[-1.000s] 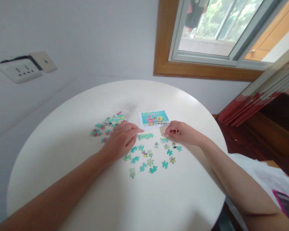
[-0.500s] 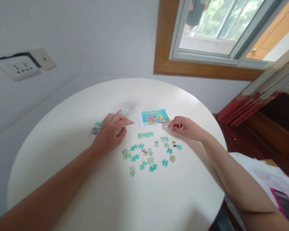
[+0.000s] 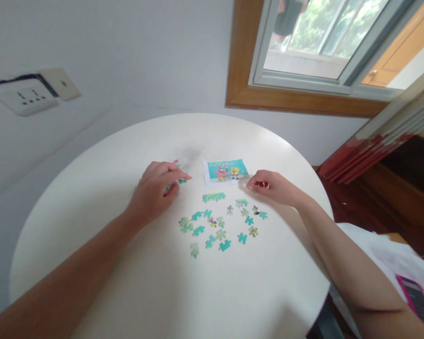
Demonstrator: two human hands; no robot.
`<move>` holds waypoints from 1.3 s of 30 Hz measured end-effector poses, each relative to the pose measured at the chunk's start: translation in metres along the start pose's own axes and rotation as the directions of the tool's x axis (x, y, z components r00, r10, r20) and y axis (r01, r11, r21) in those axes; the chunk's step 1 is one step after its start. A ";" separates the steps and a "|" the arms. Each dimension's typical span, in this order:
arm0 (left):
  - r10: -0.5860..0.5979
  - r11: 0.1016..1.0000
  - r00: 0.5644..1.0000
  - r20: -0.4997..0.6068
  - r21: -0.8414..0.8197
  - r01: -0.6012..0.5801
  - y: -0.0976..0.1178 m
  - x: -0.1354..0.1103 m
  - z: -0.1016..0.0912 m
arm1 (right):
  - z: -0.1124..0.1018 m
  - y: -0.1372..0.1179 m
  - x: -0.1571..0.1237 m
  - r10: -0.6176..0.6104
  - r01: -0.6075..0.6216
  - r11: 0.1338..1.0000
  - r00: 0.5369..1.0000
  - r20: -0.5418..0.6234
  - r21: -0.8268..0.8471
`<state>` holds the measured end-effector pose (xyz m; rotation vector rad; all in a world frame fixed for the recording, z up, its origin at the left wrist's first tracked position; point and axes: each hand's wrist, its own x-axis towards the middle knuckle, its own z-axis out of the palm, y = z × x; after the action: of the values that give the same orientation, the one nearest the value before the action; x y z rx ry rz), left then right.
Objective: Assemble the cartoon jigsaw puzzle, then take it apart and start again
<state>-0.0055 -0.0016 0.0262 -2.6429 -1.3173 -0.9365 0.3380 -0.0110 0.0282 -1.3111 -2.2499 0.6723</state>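
Note:
My left hand is over a group of loose puzzle pieces at the left, fingers stretched and thumb apart; the palm hides part of the group. Beside the lower right corner of a small reference picture with cartoon figures, my right hand rests with its fingers curled and the tips together. Whatever those fingertips hold, if anything, is too small to make out. Between the hands lies a joined strip of puzzle pieces, with a smaller joined bit to its right. Several loose teal and pale green pieces are scattered nearer me.
The round white table stands against a wall with a socket at the left. A wood-framed window is behind it. A phone with a pink edge lies on white cloth at the right.
My left hand has shifted a little left and away from me, covering the leftmost pieces and uncovering others by its fingertips. My right hand stays almost still.

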 end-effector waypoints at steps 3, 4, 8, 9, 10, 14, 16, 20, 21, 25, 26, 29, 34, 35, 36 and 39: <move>0.004 1.000 1.000 -0.004 0.001 -0.004 0.000 0.000 -0.001 | 0.000 0.000 0.000 -0.005 0.005 1.000 1.000 0.003 -0.005; 0.003 1.000 1.000 -0.004 0.000 -0.003 -0.001 0.000 -0.001 | 0.000 0.000 0.000 -0.006 0.006 1.000 1.000 0.003 -0.006; -0.002 1.000 1.000 0.000 0.003 0.002 -0.002 0.000 -0.003 | 0.001 0.000 0.000 0.002 -0.002 1.000 1.000 0.005 -0.024; -0.001 1.000 1.000 0.000 0.006 0.001 -0.002 0.000 -0.003 | 0.001 -0.001 0.000 0.003 -0.003 1.000 1.000 0.005 -0.026; -0.002 1.000 1.000 -0.002 0.010 0.002 -0.002 0.000 -0.004 | 0.001 -0.001 0.000 0.002 -0.002 1.000 1.000 0.006 -0.027; -0.009 0.999 1.000 -0.026 0.036 0.010 -0.006 0.001 -0.010 | 0.000 -0.004 -0.001 0.002 -0.002 1.000 1.000 0.007 -0.030; -0.012 0.998 0.999 -0.052 0.065 0.016 -0.010 0.001 -0.016 | 0.000 -0.004 -0.001 0.009 -0.009 1.000 1.000 0.006 -0.030; -0.057 0.991 0.986 -0.155 0.109 0.074 -0.023 0.001 -0.031 | 0.000 -0.002 -0.001 0.020 -0.019 0.999 1.000 0.014 -0.034; -0.069 0.989 0.980 -0.186 0.114 0.091 -0.026 0.000 -0.033 | 0.001 -0.002 -0.001 0.021 -0.021 0.999 1.000 0.017 -0.037; -0.086 0.986 0.963 -0.255 0.119 0.119 -0.033 -0.002 -0.037 | 0.001 -0.003 -0.001 0.030 -0.029 0.999 0.999 0.031 -0.046; -0.084 0.986 0.962 -0.259 0.117 0.118 -0.034 -0.002 -0.037 | 0.001 -0.004 -0.001 0.034 -0.033 0.998 0.999 0.032 -0.050; -0.073 0.989 0.964 -0.256 0.108 0.103 -0.034 -0.002 -0.035 | 0.001 -0.005 -0.001 0.038 -0.037 0.998 0.999 0.024 -0.058; -0.057 0.992 0.965 -0.255 0.098 0.084 -0.035 -0.002 -0.035 | 0.002 0.000 -0.001 0.031 -0.030 0.998 0.999 0.012 -0.052; -0.054 0.992 0.966 -0.254 0.098 0.082 -0.035 -0.002 -0.035 | 0.003 0.001 -0.001 0.033 -0.032 0.998 0.999 0.010 -0.051; -0.053 0.992 0.966 -0.252 0.099 0.080 -0.035 -0.002 -0.035 | 0.003 0.001 -0.001 0.036 -0.036 0.998 0.999 0.008 -0.052; -0.060 0.991 0.968 -0.242 0.103 0.087 -0.035 -0.002 -0.036 | 0.003 0.002 -0.001 0.043 -0.042 0.998 0.999 0.008 -0.049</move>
<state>-0.0504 0.0086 0.0465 -2.3266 -1.3735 -1.1132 0.3379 -0.0114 0.0243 -1.3857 -2.2645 0.6427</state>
